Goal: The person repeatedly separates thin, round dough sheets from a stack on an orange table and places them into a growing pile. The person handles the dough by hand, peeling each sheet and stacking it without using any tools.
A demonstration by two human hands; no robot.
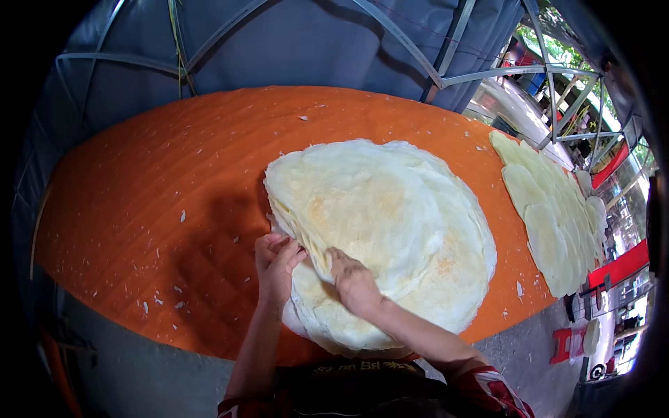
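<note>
A broad pile of thin, round, pale flatbread sheets (366, 209) lies before me, with light brown patches on its top. At its near left, several layers are raised, and their edges show as a fanned fold (300, 232). My right hand (355, 285) grips the raised edge, its thumb side against the layers. Beside that edge, my left hand (277, 264) has its thumb and fingertips pinched together at the rim of the pile. What lies between those left fingertips is too small to make out. Under the fold, the lower sheets (334, 318) lie flat.
An orange quilted cloth (130, 209) covers the table, with pale flakes scattered over it. More overlapping sheets (549, 214) lie at the right end. Metal framing (402, 39) and grey sheeting (292, 47) stand behind. A red stool (562, 345) is on the floor at right.
</note>
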